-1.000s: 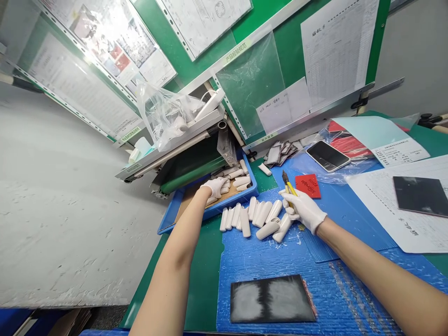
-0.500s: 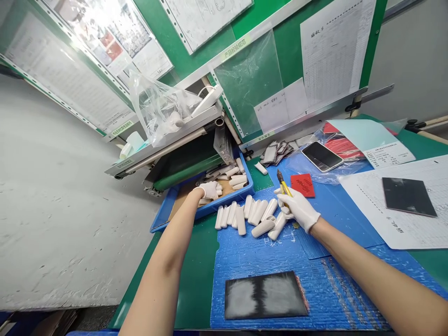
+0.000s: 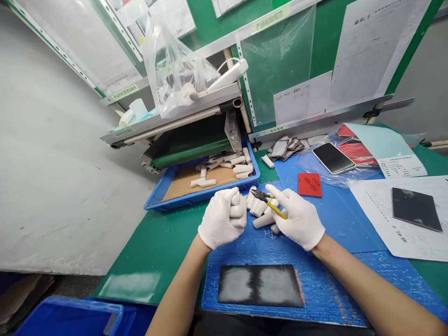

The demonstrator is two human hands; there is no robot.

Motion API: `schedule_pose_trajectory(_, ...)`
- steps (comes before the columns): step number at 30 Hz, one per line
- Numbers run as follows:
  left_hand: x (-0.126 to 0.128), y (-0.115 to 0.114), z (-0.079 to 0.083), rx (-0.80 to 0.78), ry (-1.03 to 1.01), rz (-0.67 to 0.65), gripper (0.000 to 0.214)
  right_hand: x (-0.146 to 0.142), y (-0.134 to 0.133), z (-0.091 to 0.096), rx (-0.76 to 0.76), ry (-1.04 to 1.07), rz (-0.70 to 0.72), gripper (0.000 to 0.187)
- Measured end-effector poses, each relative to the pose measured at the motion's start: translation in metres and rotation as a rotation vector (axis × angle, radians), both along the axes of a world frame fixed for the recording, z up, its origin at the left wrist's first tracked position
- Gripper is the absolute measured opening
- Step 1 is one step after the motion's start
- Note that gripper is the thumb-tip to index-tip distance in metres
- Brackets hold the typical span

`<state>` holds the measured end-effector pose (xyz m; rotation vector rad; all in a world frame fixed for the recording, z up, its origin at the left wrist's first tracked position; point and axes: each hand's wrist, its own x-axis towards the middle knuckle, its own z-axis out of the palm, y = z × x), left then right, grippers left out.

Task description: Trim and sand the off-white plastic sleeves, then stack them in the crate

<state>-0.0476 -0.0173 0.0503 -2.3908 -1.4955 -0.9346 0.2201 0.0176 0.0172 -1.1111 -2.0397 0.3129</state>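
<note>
White-gloved left hand (image 3: 221, 218): curled shut in a loose fist above the mat; I could not tell whether anything sat inside it.
Right hand (image 3: 297, 219): closed around a yellow-handled cutter (image 3: 269, 202), its dark metal head pointing toward my left hand.
White moulded sticks (image 3: 259, 208): bunched just under and between my hands, on a blue bubble mat (image 3: 245, 291), partly hidden by my gloves.
Risk: that metal head sat near my left fingers, so a slip could have nicked the glove or marked a stick.
Black panel (image 3: 261, 285): lay on the mat, nearer me than the sticks.
Blue tray (image 3: 203, 199): held more white sticks, just beyond my left hand.
Red pad (image 3: 310, 185): lay beyond my right hand.
Smartphone (image 3: 333, 157): sat farther off, on clear plastic.
</note>
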Motion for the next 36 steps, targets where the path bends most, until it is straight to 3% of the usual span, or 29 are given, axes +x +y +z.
schedule_pose_trajectory(3,0.012,-0.008,-0.010,0.104,0.043,-0.068,0.100,-0.006,-0.007,0.002,0.120,-0.149,0.038,0.065)
schedule_pose_trajectory(11,0.019,-0.013,-0.012,0.066,0.051,-0.045,0.105,-0.009,-0.010,0.002,0.209,-0.344,-0.021,0.067)
schedule_pose_trajectory(21,0.018,-0.011,-0.013,0.078,0.044,-0.050,0.104,-0.007,-0.016,-0.003,0.113,-0.302,0.003,0.068)
schedule_pose_trajectory(27,0.011,-0.009,-0.019,0.066,-0.023,-0.038,0.106,-0.009,-0.022,0.000,-0.026,-0.055,0.117,0.075)
schedule_pose_trajectory(30,0.007,-0.009,-0.021,0.070,-0.051,-0.005,0.104,-0.010,-0.021,0.005,0.041,-0.102,0.161,0.070)
schedule_pose_trajectory(36,0.007,-0.009,-0.021,0.088,-0.055,-0.028,0.104,-0.011,-0.019,0.003,0.132,-0.249,0.119,0.065)
